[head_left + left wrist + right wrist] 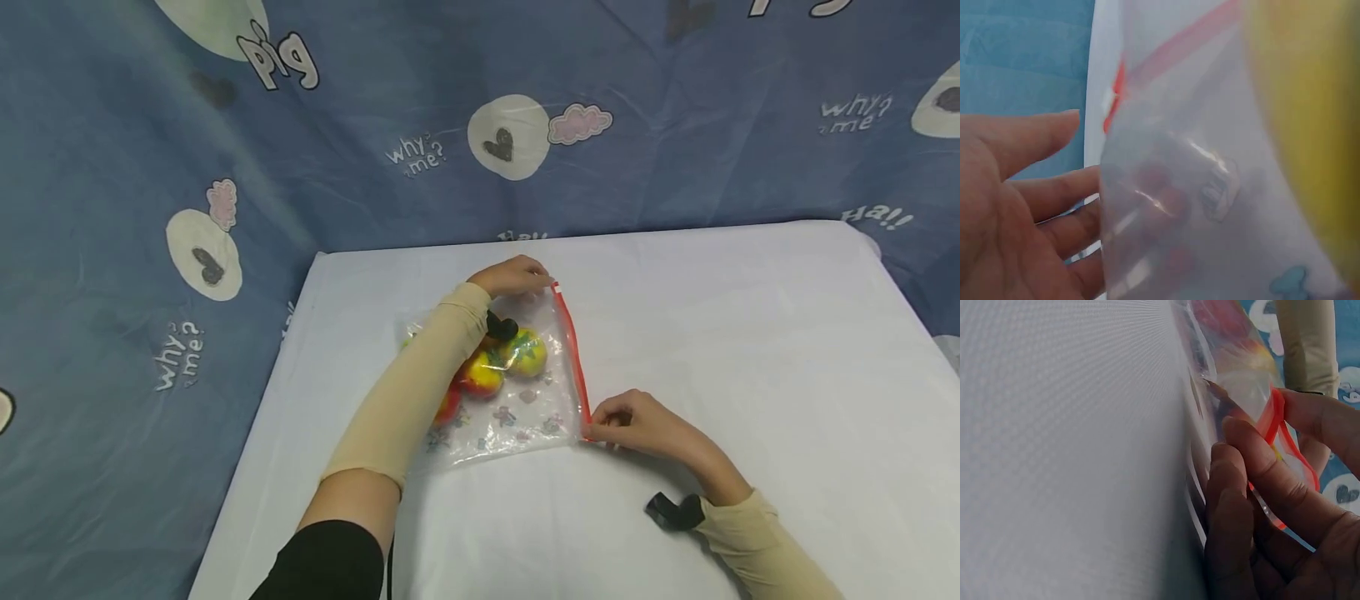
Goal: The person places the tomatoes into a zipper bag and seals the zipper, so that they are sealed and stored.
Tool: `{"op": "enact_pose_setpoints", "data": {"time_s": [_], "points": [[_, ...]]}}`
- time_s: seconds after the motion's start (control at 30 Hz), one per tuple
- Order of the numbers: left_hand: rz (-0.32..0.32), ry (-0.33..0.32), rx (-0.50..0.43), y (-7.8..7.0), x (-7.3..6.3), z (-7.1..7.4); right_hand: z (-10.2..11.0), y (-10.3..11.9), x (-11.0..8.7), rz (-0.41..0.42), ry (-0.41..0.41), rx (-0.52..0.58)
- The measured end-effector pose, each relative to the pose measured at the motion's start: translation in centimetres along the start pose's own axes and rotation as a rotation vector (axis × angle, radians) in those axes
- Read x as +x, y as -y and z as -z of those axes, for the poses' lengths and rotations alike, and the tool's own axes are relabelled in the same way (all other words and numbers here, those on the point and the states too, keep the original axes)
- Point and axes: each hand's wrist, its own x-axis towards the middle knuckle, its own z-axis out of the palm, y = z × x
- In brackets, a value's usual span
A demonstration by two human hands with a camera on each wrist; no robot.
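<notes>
A clear zip bag (pixel 487 437) with small printed figures lies flat, its red zip strip (pixel 573 350) along the right side. Inside are several red and yellow round fruits, among them a yellow-green one (pixel 527 354) and a red-yellow one (pixel 480 375). At the strip's near end, my right hand (pixel 645 425) pinches the bag's corner; the right wrist view shows the red strip (pixel 1272 415) between thumb and forefinger. My left hand (pixel 512 277) is at the far corner. In the left wrist view its thumb stands apart, and its fingertips reach the bag's edge, partly hidden behind the plastic.
A white-covered table (pixel 750 333) lies under the bag. Behind it and to the left hangs a blue printed cloth (pixel 390 100). Black camera mounts sit at both wrists, the right one (pixel 671 511) close above the table. My left forearm covers part of the bag.
</notes>
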Motion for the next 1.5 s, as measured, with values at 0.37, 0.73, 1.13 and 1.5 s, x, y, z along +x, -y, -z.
{"op": "enact_pose_setpoints", "data": {"time_s": [0.37,0.73,1.13,1.5], "points": [[-0.017,0.017,0.026,0.8,0.6,-0.1,0.3,-0.4,0.0,0.031,0.021,0.035],[0.034,-0.054,-0.090,1.2,0.7,0.0,0.7,-0.9,-0.1,0.002,0.040,0.083],[0.117,-0.125,-0.208,1.8,-1.3,1.4,2.9,-1.6,-0.6,-0.063,0.018,0.127],[0.176,-0.185,-0.351,3.8,-3.2,2.4,6.3,-1.7,-1.2,-0.092,-0.209,0.135]]}}
